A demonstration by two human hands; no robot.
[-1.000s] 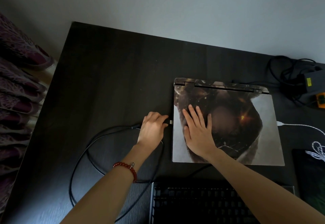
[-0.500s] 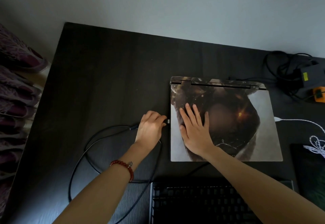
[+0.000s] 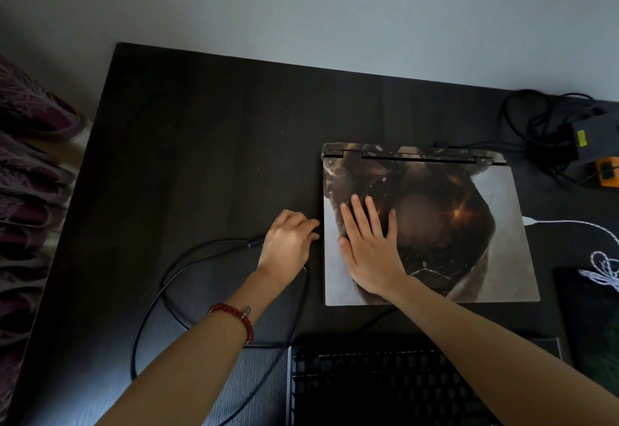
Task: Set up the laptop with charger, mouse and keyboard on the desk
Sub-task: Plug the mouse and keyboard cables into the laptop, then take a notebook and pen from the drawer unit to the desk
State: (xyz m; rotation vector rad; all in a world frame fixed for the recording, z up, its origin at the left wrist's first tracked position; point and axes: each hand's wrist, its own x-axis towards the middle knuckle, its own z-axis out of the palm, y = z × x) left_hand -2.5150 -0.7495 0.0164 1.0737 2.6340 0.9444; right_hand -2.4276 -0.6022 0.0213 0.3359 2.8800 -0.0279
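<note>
A: Dim room, pale wall behind, and a dark desk (image 3: 207, 144) with the closed laptop (image 3: 469, 224) lying right of centre, the keyboard (image 3: 385, 388) just in front of it at the near edge

B: What are the hands doing?

A: The right hand (image 3: 371, 251) lies flat on the lid, fingers straight and spread, pressing it down. The left hand (image 3: 288, 241) is curled around the plug end of a black cable (image 3: 157, 295), fingertips touching the laptop's left edge

B: Anything different from a second ago?

A: Yes. Back then a small pale connector tip showed in the gap between the fingers and the laptop's side. Now that gap has closed and no tip is visible; the knuckles sit against the edge. The right hand hasn't shifted on the lid

B: So it's plugged in?

A: I'd judge the plug is going into the port or just seated, though the port itself is hidden by the fingers. The cable loops back toward the keyboard, so it is probably the keyboard's lead

B: And the rest of the task?

A: A black power brick (image 3: 593, 137) with tangled leads sits at the far right, and a white cable (image 3: 569, 224) already meets the laptop's right side. I can't make out a mouse. The lid is not yet opened
</note>
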